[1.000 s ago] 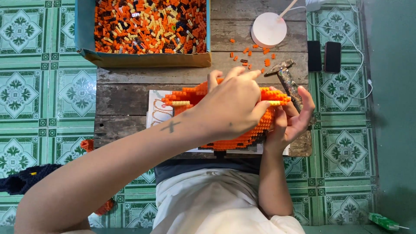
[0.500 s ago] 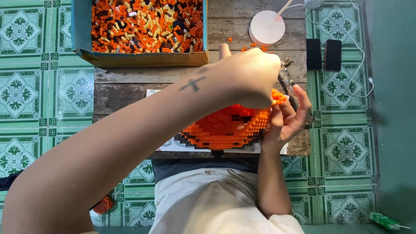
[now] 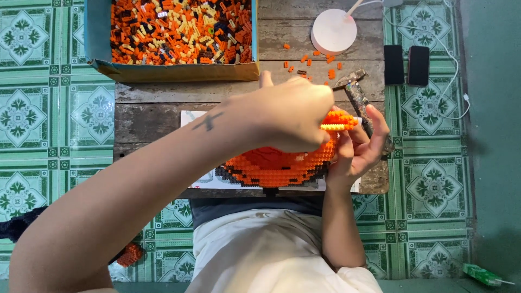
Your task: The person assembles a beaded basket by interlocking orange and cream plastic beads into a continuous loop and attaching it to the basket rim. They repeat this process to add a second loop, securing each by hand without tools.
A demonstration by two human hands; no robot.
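Orange brick model (image 3: 277, 165) sits at the tabletop's (image 3: 157, 116) near edge, on a white sheet; left hand (image 3: 290, 111) has shifted from its top to the right rim, curled over it; right hand (image 3: 358, 144) pinches an orange strip (image 3: 337, 120); brick box (image 3: 173, 70) untouched.

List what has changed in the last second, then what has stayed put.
The left hand moved up and right across the orange brick model, from its middle to its top right edge, where the fingers now pinch beside the right hand. The right hand kept cradling the model's right side. The box of bricks, hammer, white round lamp base and two phones stayed put.
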